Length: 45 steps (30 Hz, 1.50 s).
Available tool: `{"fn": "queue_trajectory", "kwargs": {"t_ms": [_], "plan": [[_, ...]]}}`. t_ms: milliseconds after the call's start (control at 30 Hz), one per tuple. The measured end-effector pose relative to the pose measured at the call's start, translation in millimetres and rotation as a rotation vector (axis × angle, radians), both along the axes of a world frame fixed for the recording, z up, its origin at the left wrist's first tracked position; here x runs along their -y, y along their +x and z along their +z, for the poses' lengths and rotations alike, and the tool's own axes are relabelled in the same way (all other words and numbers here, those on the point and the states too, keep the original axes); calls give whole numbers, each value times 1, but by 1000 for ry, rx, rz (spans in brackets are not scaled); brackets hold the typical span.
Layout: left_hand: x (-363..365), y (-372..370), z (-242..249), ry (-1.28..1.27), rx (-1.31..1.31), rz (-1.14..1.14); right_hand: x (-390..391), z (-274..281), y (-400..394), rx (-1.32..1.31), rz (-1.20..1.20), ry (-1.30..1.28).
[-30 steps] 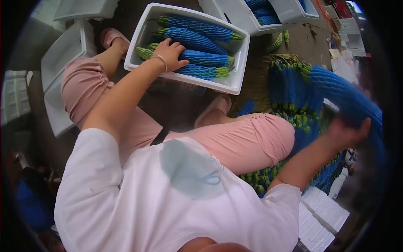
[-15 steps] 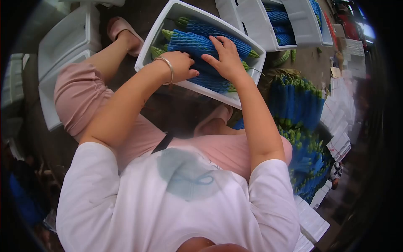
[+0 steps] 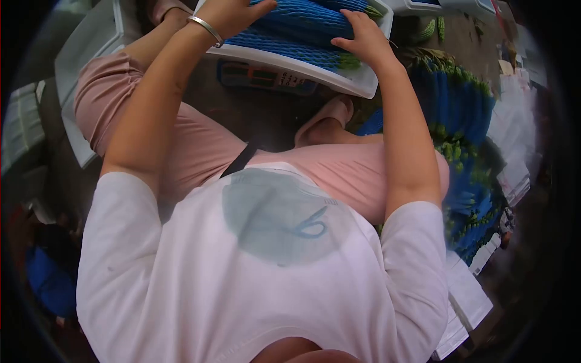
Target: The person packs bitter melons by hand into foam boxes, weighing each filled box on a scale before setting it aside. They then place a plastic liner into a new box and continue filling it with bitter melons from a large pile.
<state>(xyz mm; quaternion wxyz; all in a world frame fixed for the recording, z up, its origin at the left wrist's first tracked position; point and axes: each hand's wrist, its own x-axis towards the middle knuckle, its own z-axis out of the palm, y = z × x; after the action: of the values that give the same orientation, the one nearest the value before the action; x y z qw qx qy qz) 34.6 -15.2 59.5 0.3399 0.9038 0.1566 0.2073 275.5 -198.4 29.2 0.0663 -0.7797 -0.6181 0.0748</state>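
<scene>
A white foam box point(image 3: 284, 60) at the top of the view holds long green gourds in blue netting point(image 3: 290, 39); its far part is cut off by the frame. My left hand point(image 3: 227, 15), with a silver bangle at the wrist, lies over the left part of the netted gourds. Its thumb is stretched out, while most of its fingers fall beyond the top edge. Near the gourds' right ends is my right hand point(image 3: 368, 42), open, thumb and fingers apart at the blue netting. Neither hand visibly grips anything.
To the right lies a large pile of netted green gourds point(image 3: 457, 109). White foam boxes point(image 3: 97, 54) stand at the left, with white foam pieces point(image 3: 463, 296) at the lower right. Beneath the box is a blue-edged container point(image 3: 263, 78). A pink slipper point(image 3: 327, 118) is close by.
The view has tilted, so box and hands sit higher in the frame. My right hand has moved from the middle of the gourds toward their right ends, and my hands are farther apart.
</scene>
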Motion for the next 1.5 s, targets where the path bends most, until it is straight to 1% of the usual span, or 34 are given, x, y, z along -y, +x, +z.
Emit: {"fn": "queue_trajectory", "kwargs": {"t_ms": [33, 67, 133, 167, 200, 233, 267, 300, 333, 400, 433, 467, 500, 533, 600, 633, 667, 700, 733, 767, 800, 833, 900, 933, 1033, 1200, 1267, 1300, 1433, 1500], "plan": [[-1, -2, 5, -23, -83, 1, -2, 0, 0, 19, -11, -58], [-1, -5, 7, -13, -82, 0, -3, -1, 0, 20, -12, -48], [2, -12, 7, -118, -48, 68, -4, -8, -1, 3, -43, -4], [4, -16, 6, -323, -63, 78, -5, -12, -1, 0, -43, 48], [5, -20, -1, -315, -64, 76, -5, -15, 0, -1, -46, 56], [5, -26, -10, -192, -38, 80, -5, -14, -4, 75, -48, -12], [4, -27, -7, -65, -10, 83, -7, -10, -6, 153, -54, -77], [2, -30, 0, -166, -139, 91, -8, -5, -6, 162, 15, -83], [-4, -29, -15, -163, 24, 100, -11, 6, -10, 132, 14, -115], [-15, -28, -19, -280, 146, 137, -12, 31, -7, 97, 6, -20], [-20, -25, -22, -276, 150, 130, -10, 46, -2, 57, -40, 14], [-26, -22, -27, -336, 186, 139, -7, 64, 6, 16, -83, 47], [-30, -19, -30, -400, 219, 149, -6, 93, 14, -107, -174, -84], [-28, -12, -30, -406, 216, 147, 2, 100, 37, -300, -163, 0], [-18, 14, -25, -152, -31, 157, 20, 120, 66, -606, -187, 227], [-16, 29, -29, -44, -144, 111, 31, 139, 63, -758, -392, 264], [-12, 44, -37, 65, -255, 65, 42, 153, 62, -749, -393, 273], [-8, 58, -44, 225, -350, 65, 53, 164, 61, -882, -430, 321], [-4, 68, -43, 253, -495, 51, 63, 174, 59, -1013, -465, 367], [-3, 78, -46, 332, -589, 41, 74, 180, 53, -1002, -465, 374], [-4, 86, -48, 410, -686, 34, 83, 184, 46, -1082, -511, 409], [-4, 92, -45, 412, -680, 32, 89, 186, 42, -1164, -560, 443], [-7, 99, -39, 497, -830, -15, 92, 187, 37, -1189, -571, 469], [-8, 100, -37, 499, -833, -22, 93, 186, 36, -1219, -580, 493], [-8, 105, -33, 559, -989, -88, 90, 186, 39, -1226, -567, 501], [-6, 105, -38, 567, -924, -49, 89, 187, 41, -1227, -530, 456], [-7, 106, -34, 449, -1018, -74, 86, 187, 39, -1226, -523, 457], [-8, 104, -31, 434, -991, -84, 86, 187, 38, -1228, -508, 444], [-11, 99, -35, 495, -945, -117, 85, 188, 33, -1205, -495, 431], [-18, 92, -38, 545, -752, -194, 85, 188, 34, -1211, -478, 435]]}}
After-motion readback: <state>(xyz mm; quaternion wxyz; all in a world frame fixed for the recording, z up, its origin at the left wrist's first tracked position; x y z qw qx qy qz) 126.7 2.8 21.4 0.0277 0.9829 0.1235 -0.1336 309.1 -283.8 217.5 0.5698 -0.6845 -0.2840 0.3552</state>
